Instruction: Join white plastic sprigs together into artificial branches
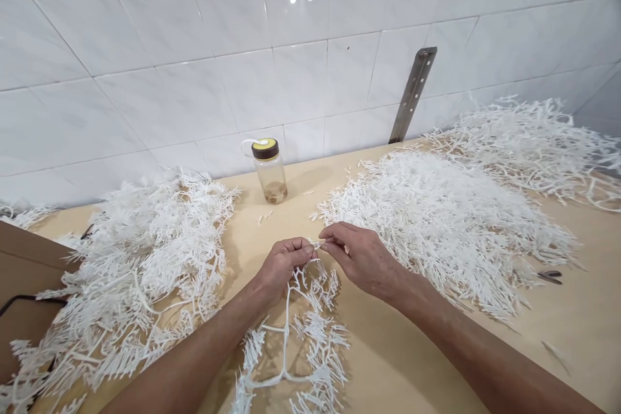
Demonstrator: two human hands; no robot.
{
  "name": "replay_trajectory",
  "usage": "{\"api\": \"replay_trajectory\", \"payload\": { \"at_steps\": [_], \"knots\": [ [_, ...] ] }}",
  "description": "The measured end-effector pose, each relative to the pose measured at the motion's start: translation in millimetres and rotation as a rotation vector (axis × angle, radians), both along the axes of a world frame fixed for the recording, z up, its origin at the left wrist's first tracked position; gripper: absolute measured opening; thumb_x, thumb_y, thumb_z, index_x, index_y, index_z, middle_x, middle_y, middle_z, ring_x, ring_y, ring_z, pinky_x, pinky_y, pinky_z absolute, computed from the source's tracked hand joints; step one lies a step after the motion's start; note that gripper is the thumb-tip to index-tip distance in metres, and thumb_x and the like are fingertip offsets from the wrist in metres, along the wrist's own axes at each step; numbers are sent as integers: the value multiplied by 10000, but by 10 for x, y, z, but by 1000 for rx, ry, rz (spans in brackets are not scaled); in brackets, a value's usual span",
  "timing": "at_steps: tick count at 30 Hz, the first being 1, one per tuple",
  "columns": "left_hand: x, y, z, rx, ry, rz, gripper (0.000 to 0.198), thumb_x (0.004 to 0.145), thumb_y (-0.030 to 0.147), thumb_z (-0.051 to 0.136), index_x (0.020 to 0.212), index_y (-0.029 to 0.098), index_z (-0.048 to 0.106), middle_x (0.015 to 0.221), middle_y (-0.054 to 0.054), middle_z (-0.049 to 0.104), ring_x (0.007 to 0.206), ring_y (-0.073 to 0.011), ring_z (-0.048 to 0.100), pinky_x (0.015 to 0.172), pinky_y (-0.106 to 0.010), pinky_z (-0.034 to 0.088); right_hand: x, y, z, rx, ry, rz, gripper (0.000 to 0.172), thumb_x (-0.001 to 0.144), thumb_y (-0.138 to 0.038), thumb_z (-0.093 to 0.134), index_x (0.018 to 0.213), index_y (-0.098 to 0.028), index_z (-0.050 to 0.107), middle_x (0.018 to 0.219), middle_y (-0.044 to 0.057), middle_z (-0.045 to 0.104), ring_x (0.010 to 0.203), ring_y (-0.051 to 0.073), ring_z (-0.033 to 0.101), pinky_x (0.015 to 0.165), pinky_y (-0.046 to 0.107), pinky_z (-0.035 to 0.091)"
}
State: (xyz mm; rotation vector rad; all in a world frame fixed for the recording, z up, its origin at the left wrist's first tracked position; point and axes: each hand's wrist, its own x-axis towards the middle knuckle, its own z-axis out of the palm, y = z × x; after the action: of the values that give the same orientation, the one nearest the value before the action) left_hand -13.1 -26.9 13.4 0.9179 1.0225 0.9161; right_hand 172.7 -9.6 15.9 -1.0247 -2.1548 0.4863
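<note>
A white plastic branch [319,375] with a forked stem and feathery sprigs hangs from my left hand [284,265] toward the near edge of the view. That hand is closed, thumb and fingers pinching the branch's upper end. My right hand [363,257] is closed too, its thumb and forefinger pinching at a small white sprig [315,244] where the two hands meet. The exact joint between sprig and branch is hidden by the fingertips. Just beyond my right hand lies a large heap of loose white sprigs [436,220].
More white branches [160,233] are piled at the left, beside a brown cardboard box [29,272]. Bare white stems [528,142] lie back right. A yellow-lidded bottle [274,174] stands near the tiled wall, which holds a metal bracket [412,97]. Small dark blades [550,277] lie right.
</note>
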Motion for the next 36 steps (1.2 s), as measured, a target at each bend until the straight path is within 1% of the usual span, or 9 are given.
{"api": "replay_trajectory", "payload": {
  "at_steps": [4, 11, 15, 19, 25, 29, 32, 34, 36],
  "knots": [
    [-2, 13, -3, -15, 9, -11, 339, 645, 422, 793, 635, 149, 592, 457, 63, 403, 371, -62, 352, 379, -204, 302, 2, -15, 30, 39, 15, 12, 138, 939, -138, 513, 870, -187, 621, 863, 37, 643, 735, 145, 574, 668, 274, 435],
    [4, 17, 8, -38, 11, -8, 342, 619, 406, 804, 625, 144, 584, 472, 57, 420, 380, -60, 359, 372, -197, 305, 8, -27, 36, 85, 43, 39, 137, 945, -117, 472, 894, -182, 582, 893, 48, 606, 731, 145, 552, 645, 273, 432],
    [1, 20, -6, -56, 8, -13, 341, 627, 403, 806, 630, 140, 589, 488, 43, 457, 388, -57, 373, 381, -192, 311, 13, -17, 27, 62, 43, 85, 106, 935, -117, 488, 919, -182, 571, 915, 47, 601, 734, 143, 550, 659, 278, 435],
    [0, 32, -19, -63, 1, -34, 346, 643, 413, 802, 628, 146, 582, 476, 44, 457, 378, -62, 368, 370, -198, 307, 10, -19, 34, 38, 1, 61, 123, 942, -113, 473, 880, -184, 553, 867, 33, 591, 727, 146, 537, 645, 276, 415],
    [8, -6, -21, 17, 38, -22, 327, 681, 407, 781, 648, 149, 583, 495, 42, 473, 396, -67, 403, 395, -195, 301, -37, -20, -41, 51, -134, -84, 167, 969, -137, 404, 853, -178, 516, 827, 48, 572, 653, 157, 505, 583, 288, 373],
    [-45, -56, -43, 120, 73, -81, 311, 760, 435, 728, 712, 150, 613, 561, 14, 545, 457, -87, 469, 467, -211, 351, 174, 166, -96, -24, -160, -422, 199, 958, -139, 381, 828, -171, 527, 785, 77, 587, 631, 177, 521, 568, 303, 379],
    [-82, -59, -54, 205, 141, -104, 335, 794, 471, 694, 743, 145, 637, 604, 2, 558, 501, -93, 467, 504, -222, 350, 381, 281, -33, 49, -138, -596, 125, 894, -140, 467, 893, -162, 590, 881, 104, 628, 722, 213, 576, 649, 342, 429],
    [-86, -47, -56, 288, 221, -105, 346, 810, 482, 676, 766, 139, 661, 619, 6, 536, 526, -89, 435, 521, -222, 328, 425, 273, 39, 58, -62, -583, 200, 870, -159, 503, 1032, -153, 619, 1014, 125, 645, 759, 212, 607, 686, 352, 462],
    [-77, -36, -62, 362, 293, -124, 353, 834, 484, 650, 790, 135, 676, 637, 7, 523, 551, -91, 412, 538, -226, 313, 374, 202, 102, -73, 24, -432, 232, 902, -238, 504, 1080, -166, 635, 1014, 107, 666, 711, 184, 627, 655, 327, 489]
  ]
}}
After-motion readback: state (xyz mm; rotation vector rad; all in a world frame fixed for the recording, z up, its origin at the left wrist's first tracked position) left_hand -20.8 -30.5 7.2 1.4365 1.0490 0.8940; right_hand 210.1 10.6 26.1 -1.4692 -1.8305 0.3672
